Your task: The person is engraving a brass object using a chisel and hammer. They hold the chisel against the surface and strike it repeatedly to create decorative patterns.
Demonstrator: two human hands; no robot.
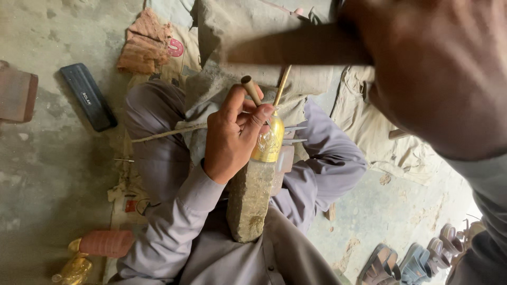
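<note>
My left hand grips a short metal punch, its tip set against a shiny brass piece. The brass piece lies on top of a rough stone block that rests in my lap between my crossed legs. A thin stick pokes up behind the brass. My right hand is raised close to the camera and blurred. It is closed around a dark wooden handle that reaches left above the punch. The head of that tool is not visible.
A black case and a red brick lie on the concrete floor to the left. Folded cloth sits at the top, with a beige sack to the right. Sandals are bottom right. Another brass item sits bottom left.
</note>
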